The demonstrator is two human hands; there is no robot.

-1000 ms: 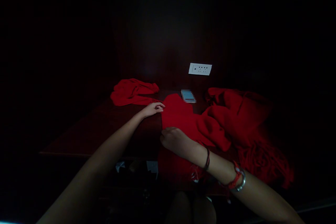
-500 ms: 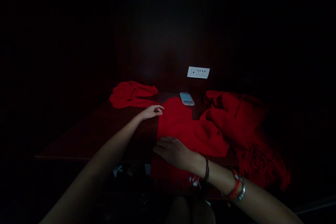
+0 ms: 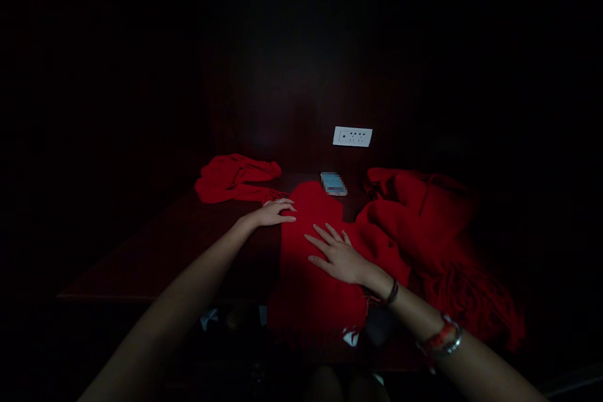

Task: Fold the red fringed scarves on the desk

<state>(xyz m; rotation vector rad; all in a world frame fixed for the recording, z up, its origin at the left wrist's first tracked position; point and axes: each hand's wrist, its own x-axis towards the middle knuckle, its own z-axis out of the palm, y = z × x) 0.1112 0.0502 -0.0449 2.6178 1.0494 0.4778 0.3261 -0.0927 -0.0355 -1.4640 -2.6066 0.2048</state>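
A red fringed scarf lies over the dark table, with its near end hanging past the front edge. My left hand rests at the scarf's left border, fingers stretched out over the cloth. Flat on the middle of the scarf lies my right hand, its fingers spread. Neither hand grips the cloth. To the right, a bunched heap of red cloth with long fringes touches the scarf and runs over the table edge.
Another crumpled red cloth lies at the back left of the table. Behind the scarf is a phone with a blurred screen. A white wall socket sits on the dark back wall. Most surroundings are too dark to make out.
My right hand has moved from the scarf's near part away from me and to the right, its fingers now spread. My left hand stays at the left border, reaching slightly further over the cloth.
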